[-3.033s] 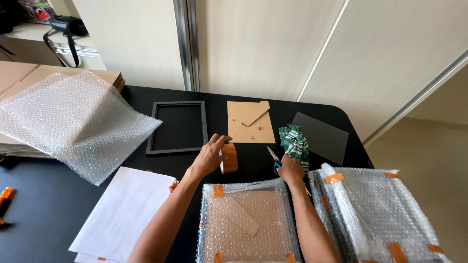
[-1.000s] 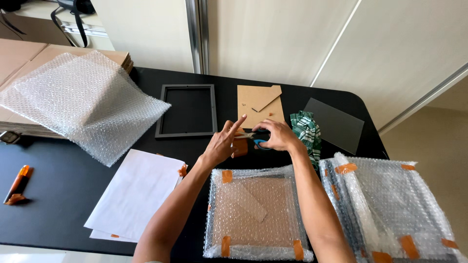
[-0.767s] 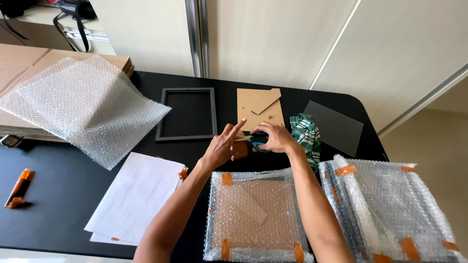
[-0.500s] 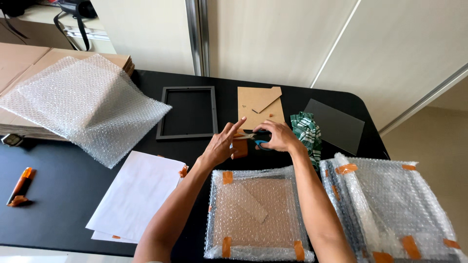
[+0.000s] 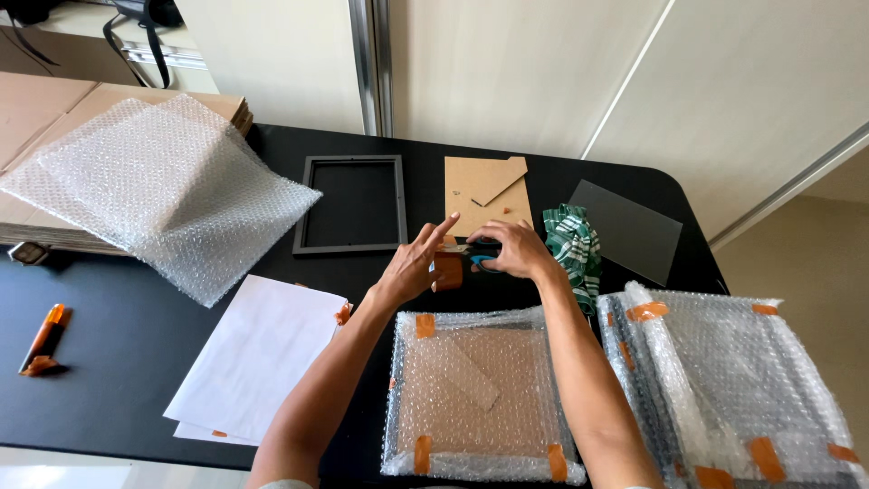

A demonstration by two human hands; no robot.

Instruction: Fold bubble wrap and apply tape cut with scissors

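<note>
Right now we hold a roll of orange tape [image 5: 447, 270] in our left hand [image 5: 412, 267], thumb and lower fingers pinching it, forefinger stretched out. Our right hand [image 5: 518, 249] is closed around blue-handled scissors [image 5: 478, 254] touching the tape, above a bubble-wrapped frame [image 5: 475, 394] on the black table [image 5: 118, 362]. Beyond lie 1 black frame [image 5: 351, 205] and a cardboard backing [image 5: 486, 188].

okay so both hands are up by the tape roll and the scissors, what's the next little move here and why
Probably close the scissors across the tape. The left hand holds the orange tape roll with a short strip drawn toward the right hand, whose fingers sit in the blue scissor handles. The bubble-wrapped frame just below already carries several orange tape pieces, so another cut strip likely goes there.
</note>
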